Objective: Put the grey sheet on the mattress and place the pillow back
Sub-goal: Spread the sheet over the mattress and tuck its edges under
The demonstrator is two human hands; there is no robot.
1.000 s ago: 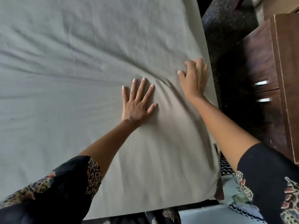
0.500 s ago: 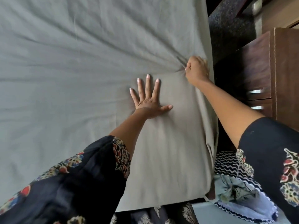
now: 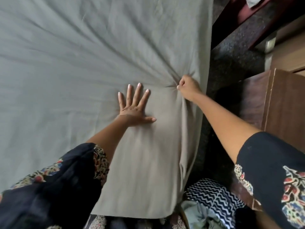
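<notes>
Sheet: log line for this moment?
sheet spread, creased | left hand flat on it | right hand grips it near edge

Both forearms are bare from the hands back past the elbows. Well behind the right hand (image 3: 188, 90), the right sleeve (image 3: 270, 162) is short, loose and near-black, printed with patches of red, cream and teal in a floral, tile-like pattern. Behind the left hand (image 3: 133, 111), the left sleeve (image 3: 62, 187) is the same dark cloth, with a patterned cream-and-brown band (image 3: 100, 162) along the hem nearest the wrist.
</notes>
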